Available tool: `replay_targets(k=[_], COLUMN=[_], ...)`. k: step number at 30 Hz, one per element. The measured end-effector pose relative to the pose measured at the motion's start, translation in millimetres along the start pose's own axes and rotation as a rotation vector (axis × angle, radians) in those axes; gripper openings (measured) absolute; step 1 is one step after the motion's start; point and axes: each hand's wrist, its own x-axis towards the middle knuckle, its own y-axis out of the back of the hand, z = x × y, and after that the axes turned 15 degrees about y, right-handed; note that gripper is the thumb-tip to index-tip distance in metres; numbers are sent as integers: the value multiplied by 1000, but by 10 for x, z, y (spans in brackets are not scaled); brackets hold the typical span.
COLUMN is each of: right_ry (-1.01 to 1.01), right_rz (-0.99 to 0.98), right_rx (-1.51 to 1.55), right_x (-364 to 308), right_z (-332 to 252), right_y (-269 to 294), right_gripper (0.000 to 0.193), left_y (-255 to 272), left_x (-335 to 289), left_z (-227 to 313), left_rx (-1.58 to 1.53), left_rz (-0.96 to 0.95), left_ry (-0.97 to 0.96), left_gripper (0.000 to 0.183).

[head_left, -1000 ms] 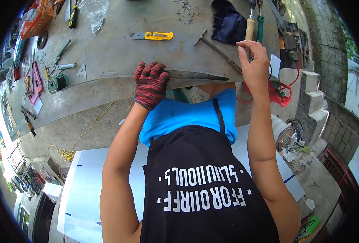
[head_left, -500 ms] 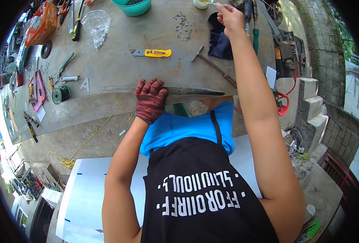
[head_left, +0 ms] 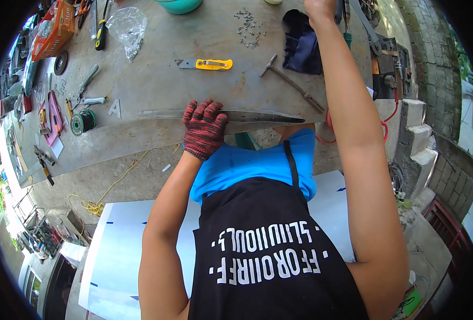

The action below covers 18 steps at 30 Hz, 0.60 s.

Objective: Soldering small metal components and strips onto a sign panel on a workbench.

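My left hand [head_left: 205, 129], in a red and black knit glove, lies across a long, narrow metal blade [head_left: 263, 116] at the near edge of the metal table. Its fingers bend over the blade, whose dark tapered end points right. Stretched far forward, my bare right hand [head_left: 321, 8] is cut off by the top edge, so its fingers are hidden. Close to it are a dark blue cloth [head_left: 302, 45] and the rim of a small pale cup [head_left: 273, 1]. A yellow utility knife [head_left: 213, 64] lies beyond my left hand, its blade out.
A T-handled tool [head_left: 292, 82] and scattered small metal pieces [head_left: 251, 29] lie on the table [head_left: 162, 80]. A green bowl [head_left: 180, 5] stands at the far edge. Leftward are a clear plastic bag [head_left: 127, 26], a wire spool [head_left: 83, 122], pliers [head_left: 44, 164] and a screwdriver [head_left: 102, 34].
My right hand has reached farther forward, mostly out of view; earlier its fingers pinched something thin by the cup. The view has shifted slightly. My left hand stays on the blade.
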Motion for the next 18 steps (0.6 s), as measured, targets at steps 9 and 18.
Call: replay_targets(k=[9,18], right_ry=[166,360], right_rz=[-414,-802], right_rx=[538,422], right_x=[-777,-1892], right_z=[-647,-1152], right_y=[1510,1691], right_gripper=[23,12], left_y=[8,18], left_x=[7,43], left_z=[4,48], left_rx=[2,20], left_rz=[0,-12], left_ry=[-1,-7], left_gripper=[20,21])
